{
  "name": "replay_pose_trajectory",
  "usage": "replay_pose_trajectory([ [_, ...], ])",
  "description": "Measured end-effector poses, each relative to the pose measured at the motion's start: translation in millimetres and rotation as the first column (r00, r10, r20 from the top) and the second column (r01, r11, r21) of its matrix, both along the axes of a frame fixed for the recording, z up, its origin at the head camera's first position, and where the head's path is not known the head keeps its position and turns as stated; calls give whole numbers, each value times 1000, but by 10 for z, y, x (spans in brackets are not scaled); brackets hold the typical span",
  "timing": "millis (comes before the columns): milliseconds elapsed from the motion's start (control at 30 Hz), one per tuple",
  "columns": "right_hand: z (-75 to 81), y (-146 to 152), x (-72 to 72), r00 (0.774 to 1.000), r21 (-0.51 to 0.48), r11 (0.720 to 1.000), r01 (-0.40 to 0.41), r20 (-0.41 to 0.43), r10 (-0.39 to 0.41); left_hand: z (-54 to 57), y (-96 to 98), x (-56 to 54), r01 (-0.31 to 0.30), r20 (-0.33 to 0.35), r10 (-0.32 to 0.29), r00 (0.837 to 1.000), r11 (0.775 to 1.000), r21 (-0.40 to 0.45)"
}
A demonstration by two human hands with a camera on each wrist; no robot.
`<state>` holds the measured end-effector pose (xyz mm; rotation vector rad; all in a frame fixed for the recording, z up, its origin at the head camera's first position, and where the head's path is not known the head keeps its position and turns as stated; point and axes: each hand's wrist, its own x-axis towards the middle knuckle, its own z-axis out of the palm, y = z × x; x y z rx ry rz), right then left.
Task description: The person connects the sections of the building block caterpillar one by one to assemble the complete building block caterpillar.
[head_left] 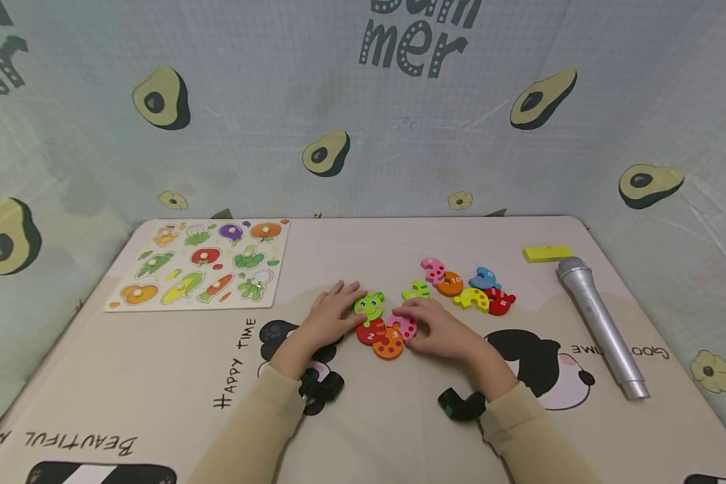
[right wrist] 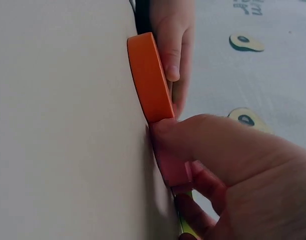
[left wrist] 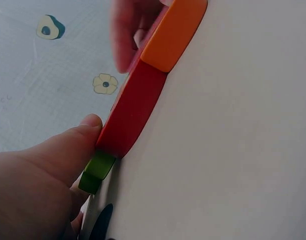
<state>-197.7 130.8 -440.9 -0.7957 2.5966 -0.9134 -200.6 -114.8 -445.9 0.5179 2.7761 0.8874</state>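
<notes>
A caterpillar puzzle lies partly joined at the table's middle: a green smiling head (head_left: 370, 306), a red piece (head_left: 370, 332) numbered 2, an orange spotted piece (head_left: 388, 345) numbered 3 and a pink spotted piece (head_left: 408, 326). My left hand (head_left: 329, 314) lies beside the head with fingers extended, its thumb (left wrist: 83, 132) resting at the joint of head and red piece. Between thumb and fingers my right hand (right wrist: 262, 175) pinches the pink piece, whose edge (right wrist: 170, 160) meets the orange one. Just beyond that hand is a light green piece (head_left: 416, 290).
Several loose coloured pieces, among them a yellow one (head_left: 471, 299), lie right of centre. A vegetable peg board (head_left: 113, 302) is at the far left. At right are a silver microphone (head_left: 605, 329) and a yellow block (head_left: 547, 253). Avocado-print cloth (head_left: 236, 168) stands behind the table.
</notes>
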Motion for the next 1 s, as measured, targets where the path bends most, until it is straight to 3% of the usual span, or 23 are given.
replay_pose_trajectory([
  [333, -8, -5, 2, 1000, 10, 1000, 19, -4, -19, -4, -10, 2, -2, -9, 2, 1000, 1000, 4],
  [467, 9, 19, -23, 994, -80, 992, 100, -34, -103, -6, -23, 3, -1, -7, 1, 1000, 1000, 10],
  [600, 6, 29, -105, 974, -134, 972, 191, -98, -205, -4, -41, -2, -2, -11, 2, 1000, 1000, 10],
  [1000, -75, 0, -273, 953, -32, 972, 234, -189, -236, 12, -7, 11, 3, -9, -3, 1000, 1000, 8],
])
